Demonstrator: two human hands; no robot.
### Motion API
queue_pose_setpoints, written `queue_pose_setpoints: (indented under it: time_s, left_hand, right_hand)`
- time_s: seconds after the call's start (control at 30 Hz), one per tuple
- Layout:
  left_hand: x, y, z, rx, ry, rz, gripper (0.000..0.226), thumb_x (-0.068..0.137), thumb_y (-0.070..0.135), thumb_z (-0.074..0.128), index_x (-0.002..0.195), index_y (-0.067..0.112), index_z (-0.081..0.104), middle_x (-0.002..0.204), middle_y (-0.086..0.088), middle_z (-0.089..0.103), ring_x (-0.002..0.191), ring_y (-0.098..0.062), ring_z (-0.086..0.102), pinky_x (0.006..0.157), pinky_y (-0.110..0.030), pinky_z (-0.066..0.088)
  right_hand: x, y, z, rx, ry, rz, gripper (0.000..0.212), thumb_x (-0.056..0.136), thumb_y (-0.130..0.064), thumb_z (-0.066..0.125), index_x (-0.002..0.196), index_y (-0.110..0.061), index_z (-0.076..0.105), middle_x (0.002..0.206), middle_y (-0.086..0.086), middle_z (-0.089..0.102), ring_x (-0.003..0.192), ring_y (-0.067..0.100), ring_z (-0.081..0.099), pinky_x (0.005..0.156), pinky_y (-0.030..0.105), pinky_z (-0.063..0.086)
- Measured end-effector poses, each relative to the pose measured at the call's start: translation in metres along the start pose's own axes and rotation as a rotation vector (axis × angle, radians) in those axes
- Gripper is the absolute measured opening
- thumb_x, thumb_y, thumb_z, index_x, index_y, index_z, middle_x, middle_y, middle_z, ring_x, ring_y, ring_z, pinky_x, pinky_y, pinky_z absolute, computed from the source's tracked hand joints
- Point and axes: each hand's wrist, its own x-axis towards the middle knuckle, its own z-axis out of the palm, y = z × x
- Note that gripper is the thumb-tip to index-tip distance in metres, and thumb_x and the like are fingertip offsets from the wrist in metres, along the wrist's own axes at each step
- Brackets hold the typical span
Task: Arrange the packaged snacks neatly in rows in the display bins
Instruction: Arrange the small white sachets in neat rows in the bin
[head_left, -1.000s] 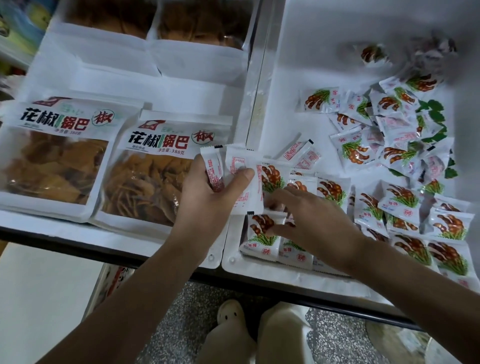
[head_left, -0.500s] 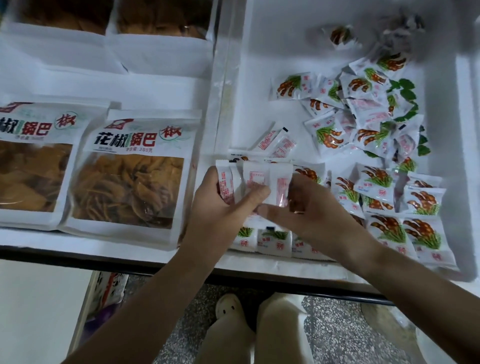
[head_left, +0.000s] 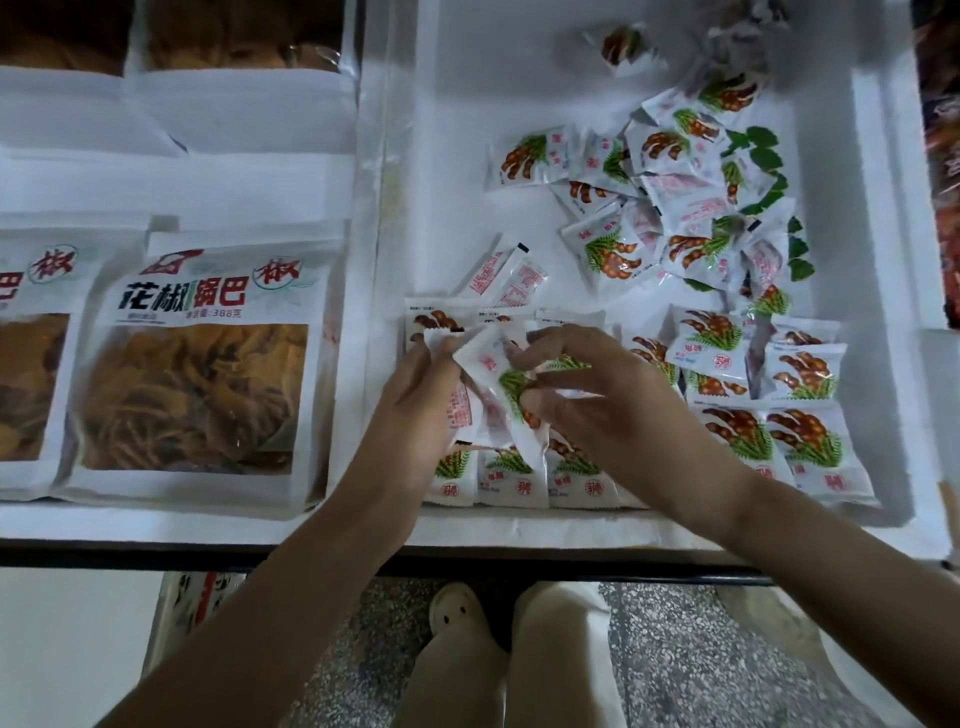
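Note:
Small white snack packets printed with brown pods and green leaves lie in the white display bin (head_left: 457, 156). Along its near edge a tidy row of packets (head_left: 514, 480) lies flat, and more neat ones (head_left: 769, 441) sit at the near right. A loose heap (head_left: 675, 208) lies further back. My left hand (head_left: 415, 410) grips a small bunch of packets (head_left: 462, 410) over the bin's near left corner. My right hand (head_left: 587, 395) pinches one tilted packet (head_left: 493, 369) beside that bunch.
Two packets (head_left: 506, 273) lie face down just behind my hands. Large bags of crispy snacks (head_left: 202, 353) fill the neighbouring bin on the left. The dark shelf edge (head_left: 156, 556) runs below, with the floor and my feet under it.
Both hands have dropped lower over the front row. The packet that my right hand held against the bunch is now turned face up and tilted.

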Motion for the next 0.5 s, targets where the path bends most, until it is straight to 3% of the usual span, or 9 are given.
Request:
queue_pose_setpoints:
  time_s: [0.1,0.17,0.23,0.37,0.5]
  left_hand:
    - [-0.001,0.004,-0.001,0.029,-0.059,-0.005,0.039,0.082,0.055,0.054,0.110,0.031,0.066,0.115,-0.001,0.068,0.113,-0.020,0.061,0.101,-0.050,0.042]
    - [-0.001,0.007,-0.001,0.056,-0.035,0.045,0.024,0.093,0.037,0.054,0.112,0.025,0.064,0.108,0.003,0.070,0.106,-0.015,0.064,0.098,-0.045,0.046]
    - [0.001,0.011,-0.003,0.087,0.028,0.108,0.020,0.094,0.022,0.054,0.113,0.021,0.061,0.102,0.008,0.072,0.100,-0.010,0.066,0.095,-0.041,0.048]
    - [0.006,0.018,-0.013,0.172,0.111,0.199,0.023,0.087,0.013,0.064,0.108,0.020,0.059,0.101,0.003,0.071,0.095,-0.012,0.067,0.089,-0.041,0.052]
    - [0.007,0.023,-0.020,0.201,0.073,0.264,0.026,0.086,0.008,0.064,0.104,0.026,0.058,0.098,0.008,0.071,0.091,-0.004,0.067,0.079,-0.024,0.053]
  right_hand:
    - [0.004,0.000,-0.005,0.079,0.030,0.138,0.042,0.077,-0.020,0.073,0.106,-0.033,0.045,0.110,-0.010,0.060,0.086,0.012,0.065,0.073,0.030,0.057]
    - [0.004,0.000,-0.007,0.070,0.016,0.184,0.049,0.075,-0.025,0.074,0.114,-0.032,0.043,0.106,-0.006,0.064,0.084,0.011,0.064,0.073,0.028,0.056]
    - [0.002,0.000,-0.010,0.081,-0.004,0.200,0.039,0.079,-0.025,0.070,0.112,-0.029,0.050,0.102,-0.005,0.066,0.083,0.008,0.064,0.074,0.025,0.056]
    - [-0.002,0.005,-0.014,0.013,-0.007,0.211,0.024,0.086,-0.021,0.062,0.108,-0.029,0.054,0.105,-0.008,0.064,0.089,0.004,0.065,0.081,0.025,0.055]
    - [-0.001,0.004,-0.017,-0.105,-0.076,0.231,0.032,0.076,-0.023,0.074,0.094,-0.035,0.051,0.096,-0.012,0.064,0.074,0.002,0.066,0.064,0.020,0.056]
